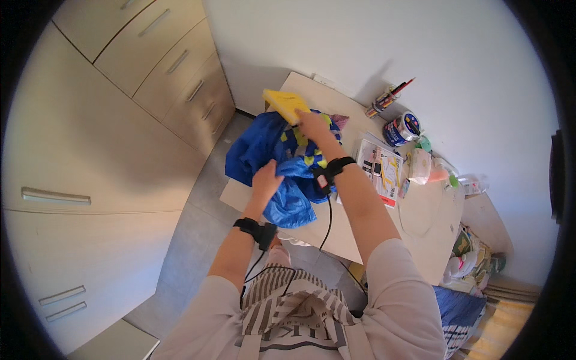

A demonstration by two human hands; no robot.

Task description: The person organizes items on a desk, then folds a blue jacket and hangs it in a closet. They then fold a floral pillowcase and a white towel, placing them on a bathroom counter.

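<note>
A blue jacket point(254, 144) with a yellow, grey and navy patterned part lies bunched on the wooden desk point(432, 229), its lower end near the front edge. My left hand point(266, 180) grips the jacket's near-left fabric. At the far side of the jacket, my right hand point(312, 126) holds the near corner of a thick yellow book point(285, 103), tilted above the cloth. The fingers under the book are hidden. Both wrists carry black straps with small devices and cables.
Right of the jacket lie papers or booklets point(389, 195) with small items on top. Behind them stand a pencil holder point(382, 103), a blue-labelled tub point(400, 130) and a tissue pack point(420, 166). A wall backs the desk; cabinets with drawers point(180, 90) rise at left.
</note>
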